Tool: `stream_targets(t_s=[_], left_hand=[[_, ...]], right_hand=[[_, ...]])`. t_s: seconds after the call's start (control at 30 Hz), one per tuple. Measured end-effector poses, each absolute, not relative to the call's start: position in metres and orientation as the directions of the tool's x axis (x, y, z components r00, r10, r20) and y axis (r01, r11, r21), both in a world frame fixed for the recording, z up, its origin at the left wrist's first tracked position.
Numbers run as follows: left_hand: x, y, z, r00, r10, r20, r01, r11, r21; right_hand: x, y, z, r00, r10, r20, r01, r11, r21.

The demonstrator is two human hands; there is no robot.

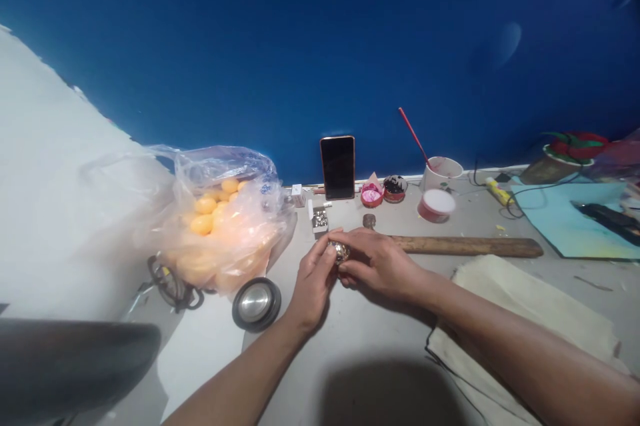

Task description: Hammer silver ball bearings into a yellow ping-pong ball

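Fingers of both hands pinching shiny ball (341,251)

2 bare forearms come up from the lower edge of the view, with no sleeve, cuff or glove on either. The left hand (311,283) and the right hand (381,265) are bare too: no ring, watch or bracelet shows on the fingers or wrists. The nails look short and unpainted. Part of the fingertips is hidden.

I see a deep blue wall (320,33), orange-yellow balls in a clear bag (220,213), a black phone (337,166), a red-and-white tub (436,205), a pale-blue sheet (560,219).
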State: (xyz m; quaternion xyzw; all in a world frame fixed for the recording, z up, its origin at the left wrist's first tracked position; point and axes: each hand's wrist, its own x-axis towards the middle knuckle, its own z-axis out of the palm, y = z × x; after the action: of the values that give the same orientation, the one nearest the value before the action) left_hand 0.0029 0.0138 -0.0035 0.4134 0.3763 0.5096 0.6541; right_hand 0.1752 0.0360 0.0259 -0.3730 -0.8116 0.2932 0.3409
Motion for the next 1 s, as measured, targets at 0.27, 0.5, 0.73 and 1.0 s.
stream_targets(t_s=[0.27,0.5,0.73,1.0], left_hand=[[0.004,0.019,-0.007,0.148,0.984,-0.102,-0.386,0.153,0.91],[0.004,0.019,0.0,0.182,0.977,-0.114,-0.446,0.185,0.876],[0.004,0.018,0.0,0.145,0.981,-0.129,-0.402,0.178,0.898],[0.007,0.017,-0.003,-0.043,0.992,-0.115,-0.241,0.101,0.965]], right_hand=[[0.172,0.034,0.027,-0.471,0.845,0.254,0.367,0.449,-0.815],[0.173,0.032,0.034,-0.477,0.878,0.031,0.233,0.161,-0.959],[0.176,0.039,0.03,-0.364,0.93,0.058,0.208,0.142,-0.968],[0.175,0.04,0.032,-0.396,0.916,0.066,0.173,0.145,-0.974]])
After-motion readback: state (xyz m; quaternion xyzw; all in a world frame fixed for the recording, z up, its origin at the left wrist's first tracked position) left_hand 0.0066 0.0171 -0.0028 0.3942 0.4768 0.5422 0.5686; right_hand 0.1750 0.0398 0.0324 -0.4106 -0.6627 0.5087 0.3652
